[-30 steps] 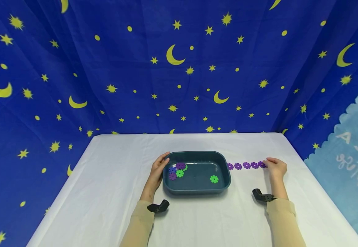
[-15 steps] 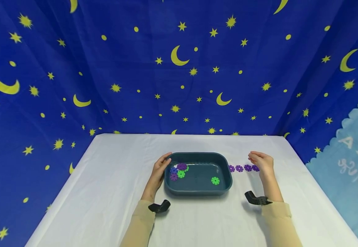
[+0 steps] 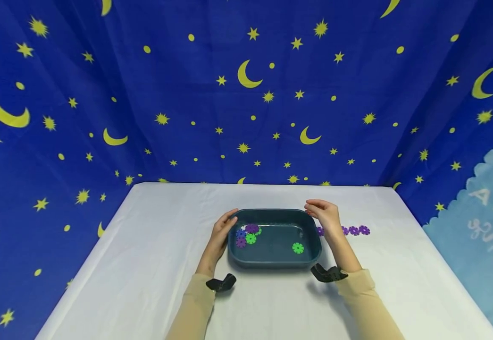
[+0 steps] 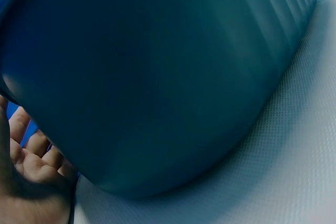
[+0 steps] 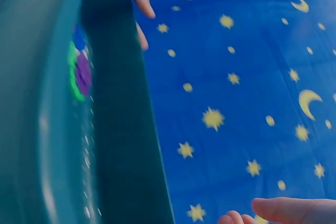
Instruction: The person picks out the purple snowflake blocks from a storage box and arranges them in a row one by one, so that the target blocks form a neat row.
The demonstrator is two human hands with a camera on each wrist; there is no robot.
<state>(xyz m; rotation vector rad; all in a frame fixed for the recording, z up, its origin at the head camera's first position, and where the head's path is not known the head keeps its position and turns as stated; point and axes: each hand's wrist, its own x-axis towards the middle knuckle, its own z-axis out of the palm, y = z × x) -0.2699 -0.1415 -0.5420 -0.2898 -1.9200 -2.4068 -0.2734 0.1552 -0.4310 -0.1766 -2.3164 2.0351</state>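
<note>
A dark teal plastic basin (image 3: pixel 276 265) stands on the white tabletop. My left hand (image 3: pixel 218 236) holds its left end, fingers by the far left corner and thumb at the rim. In the left wrist view, bent fingers (image 4: pixel 39 153) show beside the basin's outer wall. My right hand (image 3: pixel 326 215) is at the basin's far right corner, fingers loosely bent, and nothing shows between them. Inside the basin, a green snowflake disc (image 3: pixel 298 248) lies at the right. Purple, blue and green discs (image 3: pixel 250 239) are heaped at the left. Right of the basin runs a row of purple snowflake discs (image 3: pixel 354 230), partly hidden by my right wrist.
The white-covered table (image 3: pixel 165 212) extends around the basin. A blue curtain (image 3: pixel 195 94) with yellow moons and stars hangs behind it and at the sides. Pale blue cloth with lettering (image 3: pixel 492 212) hangs at the right.
My right hand has left the far right end of the purple row and moved left over it to the basin's corner. The left hand stays on the basin.
</note>
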